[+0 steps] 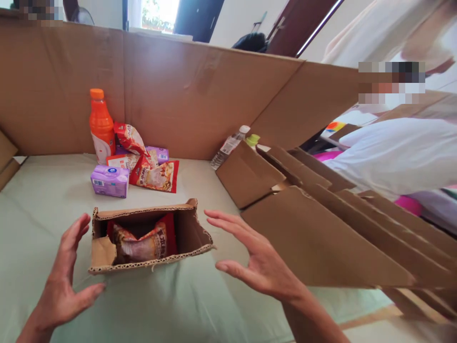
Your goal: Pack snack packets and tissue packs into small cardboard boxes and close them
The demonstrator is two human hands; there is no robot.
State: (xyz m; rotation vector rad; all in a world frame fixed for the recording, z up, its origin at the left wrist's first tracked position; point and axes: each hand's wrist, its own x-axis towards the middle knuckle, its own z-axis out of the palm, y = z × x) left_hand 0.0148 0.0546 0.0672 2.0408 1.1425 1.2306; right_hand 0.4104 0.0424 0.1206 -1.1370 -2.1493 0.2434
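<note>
A small open cardboard box [193,236] stands on the pale green surface [43,205] in front of me, with a red snack packet [143,243] inside it. My left hand [66,276] hovers just left of the box, fingers spread and holding nothing. To the right of the box is my right hand [253,259], also open with fingers stretched out. Neither hand touches the box.
Behind the box stand an orange drink bottle [101,126], purple tissue packs [110,181] and red snack packets [155,175]. A clear water bottle [229,145] leans at the back. Flattened cardboard pieces [314,238] lie to the right. A cardboard wall [193,90] surrounds the back. A person in white [400,152] is at right.
</note>
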